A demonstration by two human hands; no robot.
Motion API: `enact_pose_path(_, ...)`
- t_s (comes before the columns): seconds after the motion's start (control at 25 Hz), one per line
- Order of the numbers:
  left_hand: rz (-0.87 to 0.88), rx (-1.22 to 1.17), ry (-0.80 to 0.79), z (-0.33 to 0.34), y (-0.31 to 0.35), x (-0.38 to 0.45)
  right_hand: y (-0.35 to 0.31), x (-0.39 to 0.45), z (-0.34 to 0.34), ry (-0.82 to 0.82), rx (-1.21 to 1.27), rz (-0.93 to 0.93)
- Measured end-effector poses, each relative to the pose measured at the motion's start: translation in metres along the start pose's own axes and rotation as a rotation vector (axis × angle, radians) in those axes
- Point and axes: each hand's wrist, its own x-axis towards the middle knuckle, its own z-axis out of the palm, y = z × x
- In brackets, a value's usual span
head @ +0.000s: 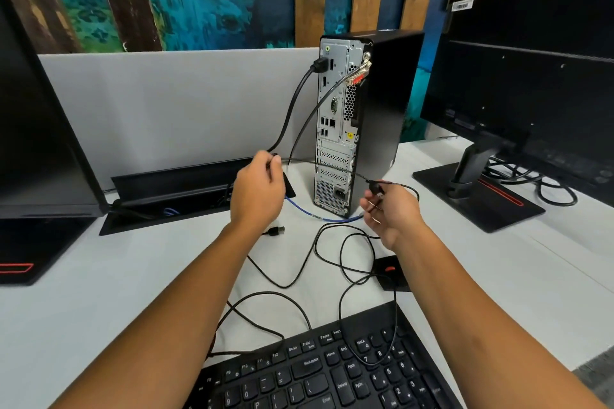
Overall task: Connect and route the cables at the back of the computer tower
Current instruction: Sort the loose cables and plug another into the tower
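Note:
A slim black computer tower (378, 116) stands upright with its grey back panel (335, 129) facing me. A thick black cable (292, 103) is plugged in near the top, and a thinner cable runs to a silver lock (360, 71). My left hand (257, 191) pinches a thin black cable (319, 163) to the left of the tower. My right hand (390, 211) grips that cable's USB plug (377, 190) at the tower's foot. A loose USB plug (275, 230) lies on the desk. A blue network cable (312, 214) runs under the tower's base.
A black keyboard (319, 372) lies close to me, with thin cables (299, 276) looped over the white desk (116, 282). A black mouse (390, 272) sits right of centre. Monitors stand at left (36, 143) and right (531, 83). An open cable tray (186, 192) is sunk into the desk.

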Motion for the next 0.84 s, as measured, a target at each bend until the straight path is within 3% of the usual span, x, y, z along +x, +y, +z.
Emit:
enact_pose_path(0.16, -0.009, -0.151, 0.08, 0.005, -0.006, -0.021, 0.003, -0.002, -0.006, 0.051, 0.076, 0.006)
enact_pose_path(0.24, -0.087, -0.269, 0.108, 0.011, -0.006, -0.022, 0.002, -0.005, -0.005, -0.007, 0.135, -0.02)
enact_pose_path(0.32, -0.25, -0.304, -0.013, 0.016, -0.007, -0.017, 0.002, -0.006, -0.005, -0.131, 0.054, -0.203)
enact_pose_path(0.4, -0.358, -0.174, -0.14, 0.019, -0.008, -0.014, 0.001, -0.007, -0.005, -0.258, -0.055, -0.428)
enact_pose_path(0.48, -0.444, -0.131, -0.132, 0.019, -0.004, -0.011, 0.0, -0.008, -0.006, -0.363, -0.104, -0.514)
enact_pose_path(0.56, -0.571, -0.247, -0.041, 0.016, -0.003, -0.005, -0.002, -0.008, -0.009, -0.37, -0.078, -0.463)
enact_pose_path(0.68, -0.726, -0.347, 0.139, 0.004, -0.018, 0.005, -0.001, 0.002, -0.019, -0.093, 0.053, -0.22)
enact_pose_path(0.76, -0.716, -0.319, 0.12, 0.001, -0.032, 0.001, 0.002, 0.007, -0.026, 0.008, -0.057, -0.133)
enact_pose_path(0.84, -0.669, -0.361, 0.068, 0.009, -0.039, -0.006, 0.005, 0.005, -0.025, -0.054, -0.367, -0.107)
